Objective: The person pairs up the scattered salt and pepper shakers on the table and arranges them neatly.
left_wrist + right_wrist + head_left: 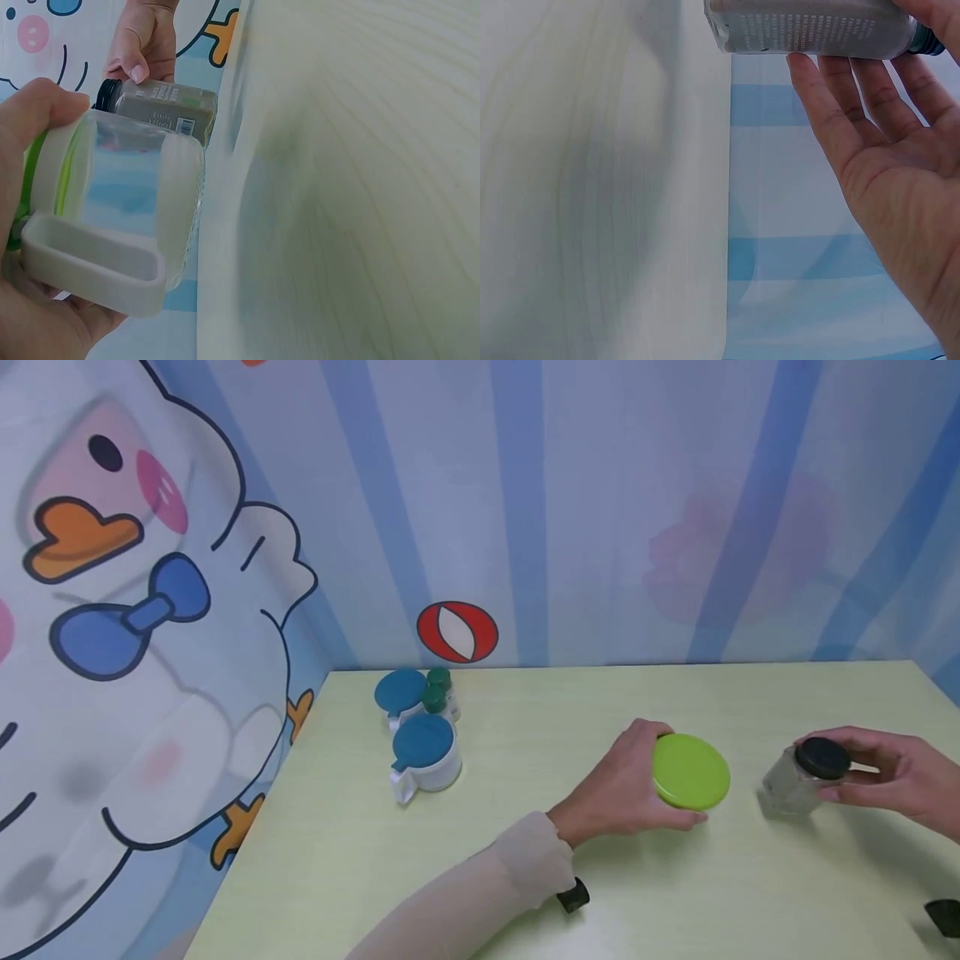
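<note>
My left hand (626, 787) holds a clear jar (124, 176) with a round green lid (692, 772), thumb and fingers spread around its upper part. A white loop handle (94, 259) sticks out from the jar's side in the left wrist view. To the right, my right hand (903, 781) pinches a clear-sided seasoning bottle (791, 787) near its black cap (823, 758). Printed text and a barcode show on this bottle, and its contents look greyish. The bottle leans slightly, its base close over the table. A short gap separates jar and bottle in the head view.
At the table's back left stand two white-handled containers with blue lids, one in front (423, 742) and one behind (400, 692). Beside them are two small bottles with green caps (434, 697). A patterned wall (600, 527) rises behind the pale wooden table (540, 727).
</note>
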Demonstrator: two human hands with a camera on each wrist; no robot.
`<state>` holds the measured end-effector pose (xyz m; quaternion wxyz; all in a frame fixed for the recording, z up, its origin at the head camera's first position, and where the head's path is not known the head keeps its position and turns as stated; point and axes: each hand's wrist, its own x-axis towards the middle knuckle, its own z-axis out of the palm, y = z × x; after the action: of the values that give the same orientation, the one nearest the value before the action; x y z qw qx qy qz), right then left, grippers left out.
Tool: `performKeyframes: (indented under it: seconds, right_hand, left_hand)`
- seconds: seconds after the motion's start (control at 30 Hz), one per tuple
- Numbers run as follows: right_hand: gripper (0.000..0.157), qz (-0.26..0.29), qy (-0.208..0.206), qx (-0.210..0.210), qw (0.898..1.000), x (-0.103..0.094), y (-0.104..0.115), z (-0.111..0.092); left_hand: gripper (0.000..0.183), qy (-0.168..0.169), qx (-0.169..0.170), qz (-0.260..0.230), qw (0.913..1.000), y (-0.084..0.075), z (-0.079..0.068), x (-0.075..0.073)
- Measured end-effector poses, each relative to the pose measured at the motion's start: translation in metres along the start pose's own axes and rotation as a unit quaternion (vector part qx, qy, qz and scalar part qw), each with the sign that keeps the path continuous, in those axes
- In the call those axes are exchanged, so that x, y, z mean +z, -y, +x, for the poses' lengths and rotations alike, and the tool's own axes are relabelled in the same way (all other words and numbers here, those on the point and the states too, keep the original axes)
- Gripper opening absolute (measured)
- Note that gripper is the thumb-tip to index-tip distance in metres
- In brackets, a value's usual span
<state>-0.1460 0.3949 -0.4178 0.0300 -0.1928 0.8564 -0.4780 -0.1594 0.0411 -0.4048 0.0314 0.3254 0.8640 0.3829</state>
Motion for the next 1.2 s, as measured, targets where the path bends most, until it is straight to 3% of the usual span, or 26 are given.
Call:
performKeyframes:
  seconds: [0.53, 1.2]
  right_hand:
    - [0.051, -0.019, 0.001, -0.020, 1.000, -0.009, -0.014, -0.002]
    - [0.050, -0.059, -0.019, 0.015, 0.998, -0.015, -0.021, -0.004]
  left_hand:
    - [0.084, 0.012, -0.012, 0.000, 0.9999, -0.006, 0.013, 0.014]
    - [0.086, 0.016, -0.028, 0.026, 0.9991, -0.016, 0.036, 0.036]
